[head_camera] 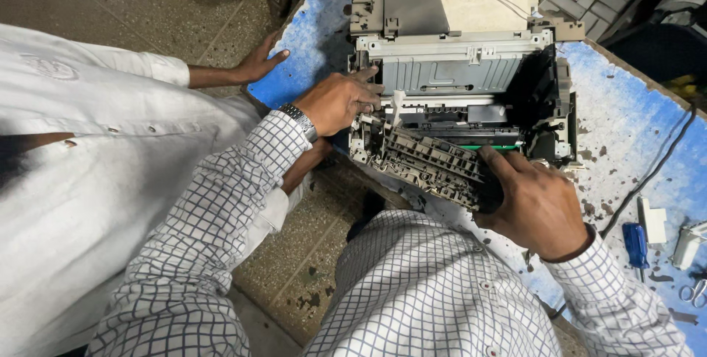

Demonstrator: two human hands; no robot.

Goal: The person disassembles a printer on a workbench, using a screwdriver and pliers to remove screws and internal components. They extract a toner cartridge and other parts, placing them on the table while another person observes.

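head view: both hands (541, 206) grip assembly (431, 165) lying crosswise.

We count one opened printer (471, 77) on one blue table (626, 121). We see three hands: our left hand (340, 100), our right hand (536, 206), and one co-worker's hand (259, 62). One blue screwdriver (635, 245) too.

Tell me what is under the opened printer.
The printer stands on a worn blue table. The left hand and right hand grip its front assembly. The tabletop directly beneath is hidden.
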